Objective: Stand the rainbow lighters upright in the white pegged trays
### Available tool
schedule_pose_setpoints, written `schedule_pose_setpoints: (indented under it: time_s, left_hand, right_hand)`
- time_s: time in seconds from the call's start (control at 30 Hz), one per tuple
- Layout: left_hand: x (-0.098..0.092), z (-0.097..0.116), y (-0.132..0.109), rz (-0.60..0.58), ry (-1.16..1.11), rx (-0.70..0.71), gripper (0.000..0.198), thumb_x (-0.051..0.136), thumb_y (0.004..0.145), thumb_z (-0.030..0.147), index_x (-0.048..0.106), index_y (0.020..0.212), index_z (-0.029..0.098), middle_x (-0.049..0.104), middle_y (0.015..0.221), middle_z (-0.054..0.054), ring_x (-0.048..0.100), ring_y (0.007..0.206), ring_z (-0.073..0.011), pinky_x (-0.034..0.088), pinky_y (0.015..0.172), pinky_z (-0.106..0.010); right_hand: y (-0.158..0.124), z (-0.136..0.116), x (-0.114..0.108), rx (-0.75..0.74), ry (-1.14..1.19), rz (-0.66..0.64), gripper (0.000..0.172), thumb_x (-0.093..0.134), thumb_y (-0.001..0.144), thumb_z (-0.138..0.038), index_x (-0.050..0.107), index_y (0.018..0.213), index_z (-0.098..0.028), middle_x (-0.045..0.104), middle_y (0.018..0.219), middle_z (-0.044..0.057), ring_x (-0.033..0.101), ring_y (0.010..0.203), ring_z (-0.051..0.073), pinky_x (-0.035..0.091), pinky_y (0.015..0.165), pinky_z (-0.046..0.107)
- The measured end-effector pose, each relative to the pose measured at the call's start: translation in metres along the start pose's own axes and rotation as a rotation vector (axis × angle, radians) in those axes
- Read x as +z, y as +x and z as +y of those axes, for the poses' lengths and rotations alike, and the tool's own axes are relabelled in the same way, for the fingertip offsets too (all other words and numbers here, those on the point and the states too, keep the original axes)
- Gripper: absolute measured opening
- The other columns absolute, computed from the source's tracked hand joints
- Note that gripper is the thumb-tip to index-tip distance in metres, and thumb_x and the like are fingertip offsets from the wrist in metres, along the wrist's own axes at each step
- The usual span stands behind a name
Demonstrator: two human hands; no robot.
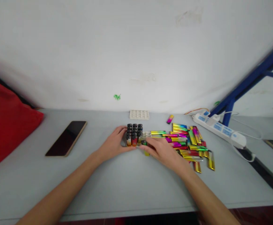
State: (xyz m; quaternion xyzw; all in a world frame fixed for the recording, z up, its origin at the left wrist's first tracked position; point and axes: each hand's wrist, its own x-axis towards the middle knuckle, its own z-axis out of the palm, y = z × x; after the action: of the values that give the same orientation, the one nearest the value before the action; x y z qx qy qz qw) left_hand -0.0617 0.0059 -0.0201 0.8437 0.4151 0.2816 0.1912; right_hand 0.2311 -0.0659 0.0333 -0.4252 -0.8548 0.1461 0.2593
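On the grey table (127,184) stands a white holder tray (146,134) with several upright lighters (134,136) filling its left part, their black tops up. My left hand (114,144) rests against the left side of that block, fingers curled around it. My right hand (162,151) sits just right of the block, fingers pinched on a yellow lighter (145,147) at the tray's front edge. A heap of shiny rainbow-coloured lighters (189,144) lies flat just beyond and right of my right hand.
A second white tray (139,114) lies by the wall. One loose lighter (170,119) sits near it. A dark phone (66,138) lies at the left, a red cloth (5,125) beyond it. A white power strip (220,129) and blue frame leg (249,82) are at the right.
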Motion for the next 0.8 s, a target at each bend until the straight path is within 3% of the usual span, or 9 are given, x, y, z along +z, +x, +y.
schedule_pose_setpoints:
  time_s: [0.2,0.33,0.4,0.5,0.6,0.67,0.8]
  left_hand:
    - [0.001,0.001,0.005,0.009,0.02,0.008,0.081,0.101,0.082,0.073,0.077,0.144,0.026,0.077,0.152,-0.015,0.072,0.145,-0.042,0.06,0.131,-0.059]
    - [-0.001,0.002,0.007,-0.002,0.037,0.01,0.081,0.099,0.083,0.075,0.076,0.142,0.024,0.076,0.154,-0.017,0.071,0.147,-0.0425,0.058,0.133,-0.06]
    - [-0.003,0.003,0.007,-0.019,0.035,0.009,0.081,0.096,0.084,0.075,0.076,0.142,0.022,0.076,0.154,-0.018,0.071,0.148,-0.0423,0.057,0.134,-0.059]
    - [-0.004,0.002,0.007,-0.022,0.028,0.005,0.08,0.093,0.087,0.076,0.076,0.143,0.022,0.076,0.156,-0.019,0.071,0.149,-0.0425,0.057,0.135,-0.06]
    - [-0.005,-0.001,0.007,-0.007,0.02,0.008,0.077,0.091,0.087,0.076,0.077,0.141,0.022,0.077,0.156,-0.019,0.072,0.148,-0.044,0.057,0.135,-0.064]
    - [-0.005,-0.003,0.008,-0.004,0.009,0.003,0.072,0.09,0.088,0.074,0.078,0.139,0.024,0.078,0.154,-0.018,0.074,0.147,-0.0448,0.059,0.134,-0.065]
    - [-0.006,-0.006,0.009,-0.002,-0.01,0.003,0.07,0.088,0.087,0.077,0.078,0.137,0.028,0.082,0.151,-0.016,0.077,0.143,-0.0455,0.062,0.13,-0.066]
  right_hand:
    - [0.001,0.014,0.005,0.022,0.025,0.049,0.03,0.066,0.125,-0.045,0.078,0.109,-0.022,0.085,0.093,0.007,0.081,0.083,0.024,0.055,0.078,0.031]
    - [0.006,0.008,0.001,0.039,-0.071,-0.064,0.031,0.067,0.125,-0.047,0.081,0.113,-0.022,0.089,0.106,0.011,0.085,0.096,0.028,0.059,0.085,0.034]
    - [0.012,-0.004,-0.001,0.119,-0.163,-0.129,0.034,0.067,0.124,-0.049,0.084,0.119,-0.021,0.09,0.114,0.014,0.086,0.103,0.03,0.059,0.086,0.035]
    - [0.021,-0.024,-0.003,0.315,-0.356,-0.239,0.047,0.063,0.124,-0.056,0.089,0.114,-0.018,0.091,0.11,0.019,0.087,0.1,0.033,0.056,0.082,0.036]
    - [0.023,-0.032,-0.001,0.281,-0.378,-0.341,0.048,0.065,0.124,-0.056,0.091,0.108,-0.019,0.092,0.108,0.016,0.086,0.098,0.03,0.052,0.08,0.034]
    - [0.019,-0.027,-0.001,0.211,-0.321,-0.318,0.044,0.069,0.123,-0.054,0.089,0.103,-0.02,0.092,0.104,0.012,0.084,0.094,0.025,0.047,0.078,0.031]
    - [0.012,0.002,-0.012,0.238,-0.237,-0.046,0.051,0.064,0.126,-0.052,0.08,0.088,-0.021,0.084,0.085,0.006,0.077,0.078,0.021,0.04,0.074,0.031]
